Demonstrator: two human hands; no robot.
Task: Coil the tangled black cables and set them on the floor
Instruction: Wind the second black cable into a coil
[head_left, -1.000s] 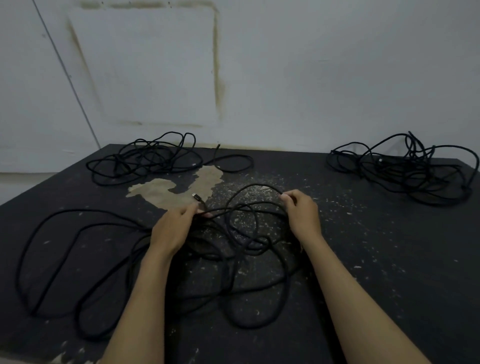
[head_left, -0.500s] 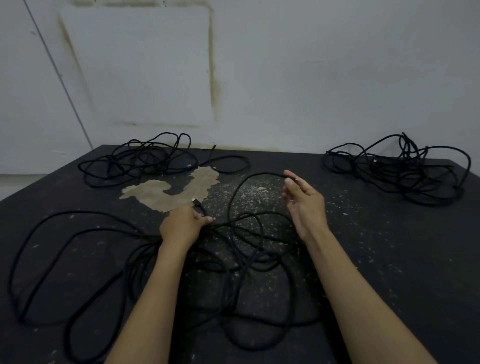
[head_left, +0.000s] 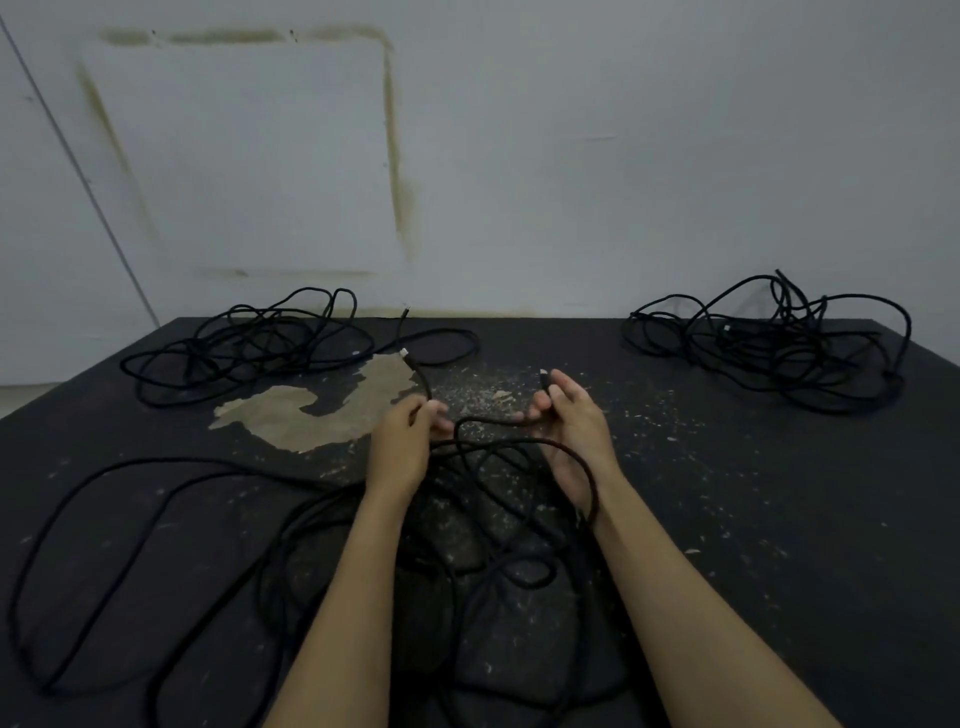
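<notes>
A long black cable (head_left: 171, 499) sprawls in loose loops over the dark floor in front of me. My left hand (head_left: 402, 441) grips one end of it, and the plug end (head_left: 410, 358) sticks up beyond the fingers. My right hand (head_left: 571, 421) holds another stretch of the same cable, with a second plug end (head_left: 544, 375) showing above its fingers. A loop runs from that hand around my right wrist. A short span of cable hangs between the two hands.
Two more tangled black cable heaps lie by the wall: one at the far left (head_left: 249, 345), one at the far right (head_left: 779, 348). A pale worn patch (head_left: 322, 410) and light debris mark the dark floor. The white wall (head_left: 571, 156) stands close behind.
My right hand, open and raised half a second ago, has closed on the cable near its end. My left hand has lifted slightly with its plug end. The hands are closer together.
</notes>
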